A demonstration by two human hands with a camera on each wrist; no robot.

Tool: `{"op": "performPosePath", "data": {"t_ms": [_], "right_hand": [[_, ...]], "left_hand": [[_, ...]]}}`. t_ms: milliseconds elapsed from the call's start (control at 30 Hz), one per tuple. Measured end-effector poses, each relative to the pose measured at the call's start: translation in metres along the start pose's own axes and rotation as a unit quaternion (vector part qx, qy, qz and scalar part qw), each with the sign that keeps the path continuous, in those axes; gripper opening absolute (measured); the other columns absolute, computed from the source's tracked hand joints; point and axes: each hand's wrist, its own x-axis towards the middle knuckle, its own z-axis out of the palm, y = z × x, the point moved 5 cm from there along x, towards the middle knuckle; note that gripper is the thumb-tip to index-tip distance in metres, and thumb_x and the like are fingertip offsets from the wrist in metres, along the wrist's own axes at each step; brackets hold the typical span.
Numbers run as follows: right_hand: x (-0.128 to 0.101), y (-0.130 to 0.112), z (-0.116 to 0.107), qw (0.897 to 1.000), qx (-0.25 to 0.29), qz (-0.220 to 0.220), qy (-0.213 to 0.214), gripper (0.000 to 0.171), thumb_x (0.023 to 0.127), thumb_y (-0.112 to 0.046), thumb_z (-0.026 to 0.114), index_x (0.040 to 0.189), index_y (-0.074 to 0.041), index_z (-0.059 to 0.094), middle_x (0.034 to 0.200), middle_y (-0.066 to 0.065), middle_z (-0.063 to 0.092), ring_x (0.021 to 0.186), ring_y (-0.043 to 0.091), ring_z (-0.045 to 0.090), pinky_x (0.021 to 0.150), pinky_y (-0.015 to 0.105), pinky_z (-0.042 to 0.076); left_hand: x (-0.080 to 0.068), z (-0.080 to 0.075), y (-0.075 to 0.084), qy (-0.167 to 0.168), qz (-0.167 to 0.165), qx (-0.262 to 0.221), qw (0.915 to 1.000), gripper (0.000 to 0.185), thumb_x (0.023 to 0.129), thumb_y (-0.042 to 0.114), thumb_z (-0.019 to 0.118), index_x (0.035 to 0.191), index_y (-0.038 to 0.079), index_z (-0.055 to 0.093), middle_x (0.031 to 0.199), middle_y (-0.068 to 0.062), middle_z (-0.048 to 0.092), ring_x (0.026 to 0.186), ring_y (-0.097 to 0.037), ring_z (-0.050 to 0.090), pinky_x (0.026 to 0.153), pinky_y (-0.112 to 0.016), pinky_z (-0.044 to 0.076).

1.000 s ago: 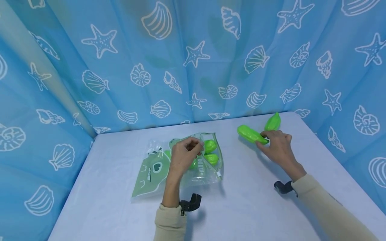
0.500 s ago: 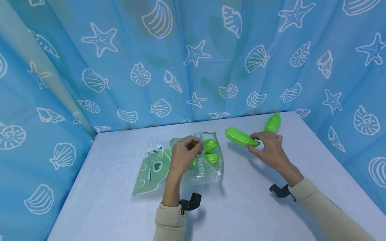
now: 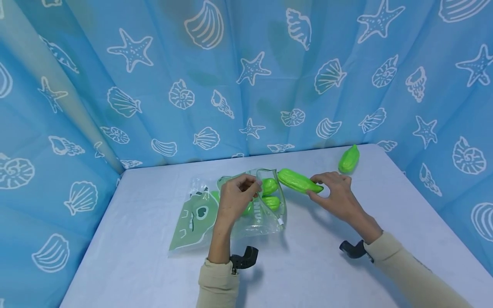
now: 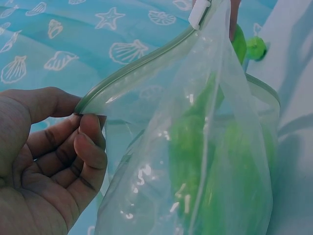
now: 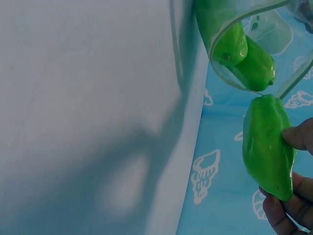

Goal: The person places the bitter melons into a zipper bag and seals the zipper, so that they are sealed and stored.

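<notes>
My left hand (image 3: 236, 199) pinches the zip edge of a clear bag (image 3: 194, 226) printed with a green cartoon face. In the left wrist view the bag's mouth gapes, with the white zip slider (image 4: 199, 13) at the top. Several glossy green toy fruits (image 3: 271, 202) lie inside, partly hidden by the printed film. My right hand (image 3: 334, 196) holds a long green toy fruit (image 3: 296, 181) by its narrow end between thumb and fingers. Its far end is right at the bag's rim (image 5: 215, 46), as the right wrist view shows.
Another green toy fruit (image 3: 349, 159) lies at the back right of the white table (image 3: 154, 282). A blue curtain (image 3: 227, 64) with white shells and starfish surrounds the table's back and sides. Both wrists carry black camera mounts (image 3: 245, 259).
My right hand has carried the green toy fruit leftward to the bag's mouth, away from the fruit at the back right. My left hand has kept its pinch on the bag and stayed in place.
</notes>
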Motion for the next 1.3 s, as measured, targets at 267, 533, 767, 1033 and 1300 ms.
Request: {"op": "performPosePath", "data": {"t_ms": [267, 533, 767, 1033, 1300], "right_hand": [[0.001, -0.006, 0.003, 1.0, 0.013, -0.01, 0.012, 0.036, 0.076, -0.032, 0.074, 0.105, -0.015, 0.063, 0.1, -0.001, 0.061, 0.095, 0.014, 0.047, 0.08, 0.044, 0.022], [-0.002, -0.011, -0.005, 0.997, 0.029, -0.049, 0.055, 0.035, 0.073, -0.026, 0.077, 0.103, -0.014, 0.064, 0.099, -0.001, 0.062, 0.095, 0.016, 0.05, 0.078, 0.043, 0.024], [-0.003, -0.015, -0.003, 0.996, 0.04, -0.058, 0.055, 0.035, 0.072, -0.026, 0.078, 0.103, -0.013, 0.065, 0.098, -0.001, 0.063, 0.097, 0.016, 0.05, 0.08, 0.044, 0.025], [-0.006, -0.02, 0.002, 0.997, 0.038, -0.063, 0.034, 0.035, 0.072, -0.03, 0.077, 0.102, -0.016, 0.064, 0.099, -0.005, 0.062, 0.095, 0.014, 0.05, 0.086, 0.044, 0.024], [-0.002, -0.029, 0.013, 0.997, 0.029, -0.065, -0.001, 0.034, 0.075, -0.034, 0.074, 0.104, -0.02, 0.063, 0.103, -0.007, 0.06, 0.099, 0.012, 0.049, 0.088, 0.044, 0.024]], "left_hand": [[0.001, -0.002, -0.002, 0.005, -0.007, 0.001, 1.0, 0.013, 0.087, 0.026, 0.063, 0.089, 0.014, 0.069, 0.075, -0.001, 0.065, 0.062, -0.018, 0.061, 0.053, -0.032, 0.05], [0.003, -0.001, -0.001, -0.001, -0.001, -0.003, 1.0, 0.013, 0.087, 0.026, 0.063, 0.09, 0.014, 0.069, 0.075, 0.0, 0.064, 0.064, -0.023, 0.062, 0.053, -0.033, 0.05], [0.003, 0.0, -0.003, -0.007, -0.002, -0.006, 1.0, 0.015, 0.088, 0.026, 0.063, 0.09, 0.013, 0.068, 0.075, 0.0, 0.065, 0.064, -0.023, 0.062, 0.053, -0.03, 0.051], [0.003, 0.003, -0.005, -0.003, -0.008, 0.007, 0.9999, 0.014, 0.088, 0.027, 0.063, 0.089, 0.014, 0.068, 0.074, 0.001, 0.064, 0.063, -0.021, 0.062, 0.053, -0.031, 0.051], [0.003, 0.003, -0.005, -0.005, -0.01, 0.008, 0.9999, 0.014, 0.088, 0.027, 0.063, 0.09, 0.014, 0.068, 0.075, 0.001, 0.065, 0.064, -0.02, 0.063, 0.054, -0.031, 0.051]]}}
